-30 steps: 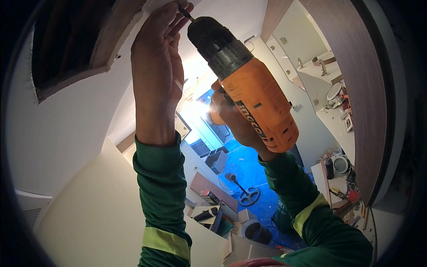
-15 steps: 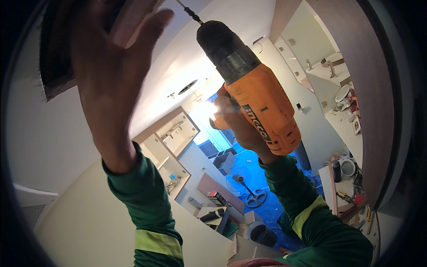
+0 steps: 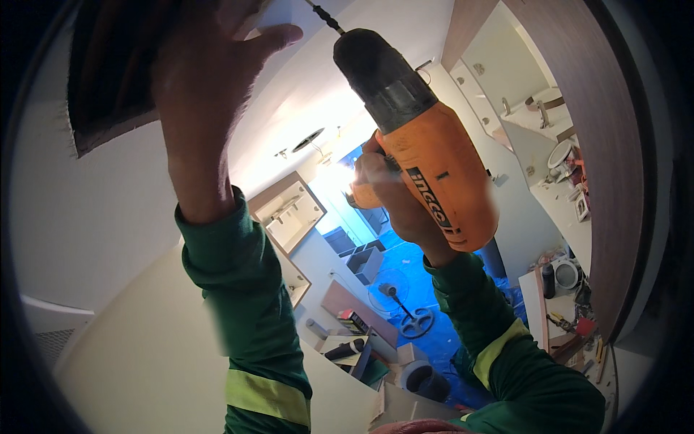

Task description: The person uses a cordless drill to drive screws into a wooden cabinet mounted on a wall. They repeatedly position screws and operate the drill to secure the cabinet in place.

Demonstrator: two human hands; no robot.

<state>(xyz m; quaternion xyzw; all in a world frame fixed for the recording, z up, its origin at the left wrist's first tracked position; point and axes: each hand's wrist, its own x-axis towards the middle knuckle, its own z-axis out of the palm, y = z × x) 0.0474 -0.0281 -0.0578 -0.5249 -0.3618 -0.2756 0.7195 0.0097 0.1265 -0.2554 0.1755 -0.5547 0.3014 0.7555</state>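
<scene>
An orange and black power drill points up and to the left, its dark chuck leading. A thin bit extends from the chuck past the top edge of the picture. My right hand is wrapped around the drill's handle from behind, partly hidden by the body. Higher on the left, my left hand reaches up beside a rough-edged dark opening in the white ceiling. Its thumb is stretched out toward the bit. The other fingers are lost in shadow at the top, so what they touch is unclear.
Below are open wall cabinets, a blue-covered floor, a pedestal fan and a dark bucket. At right, a cluttered counter holds tools beside a brown wood panel. A bright light glares near the middle.
My left hand and forearm have moved right and slightly up, closer to the bit. The drill, still in my right hand, has shifted slightly right.
</scene>
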